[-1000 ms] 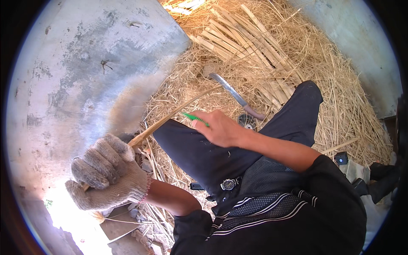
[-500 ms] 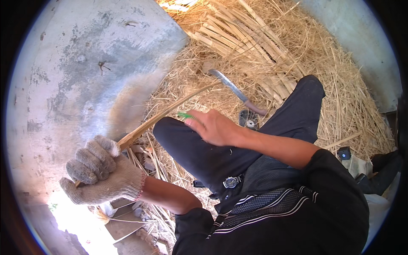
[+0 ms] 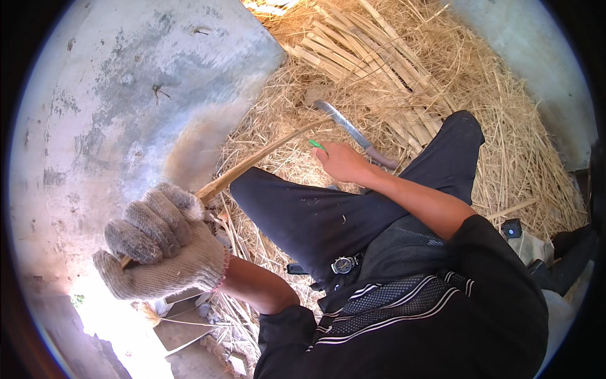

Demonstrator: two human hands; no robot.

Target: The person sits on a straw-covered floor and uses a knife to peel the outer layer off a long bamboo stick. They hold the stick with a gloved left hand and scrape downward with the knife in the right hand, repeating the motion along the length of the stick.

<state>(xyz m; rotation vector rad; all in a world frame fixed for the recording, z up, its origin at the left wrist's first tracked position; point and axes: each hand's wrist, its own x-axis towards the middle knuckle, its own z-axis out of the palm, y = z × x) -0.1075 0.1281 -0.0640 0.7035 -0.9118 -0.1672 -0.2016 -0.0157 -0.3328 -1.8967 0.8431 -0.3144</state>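
Note:
My left hand (image 3: 161, 243), in a knitted grey-white work glove, is closed around the near end of a long tan strip of split wood or bamboo (image 3: 246, 164). The strip slants up and away to the right, narrowing toward its far tip. Bare, my right hand (image 3: 344, 163) is closed on a small tool with a green handle (image 3: 317, 145), close beside the far part of the strip. Its working end is too thin to make out, and whether it touches the strip I cannot tell. Just beyond that hand, a machete (image 3: 347, 126) with a brownish handle lies on the shavings.
Pale split strips (image 3: 379, 60) lie in a bundle on heaped shavings (image 3: 505, 145) at the far side. A stained wall (image 3: 113, 114) rises at the left. My dark-trousered legs (image 3: 297, 215) bend under my arms; a wristwatch (image 3: 343, 265) rests at my lap. A small black box (image 3: 511, 228) sits at right.
My right hand has moved away and to the right with the green-handled tool, along the strip toward its tip. My left hand has risen slightly, still gripping the strip.

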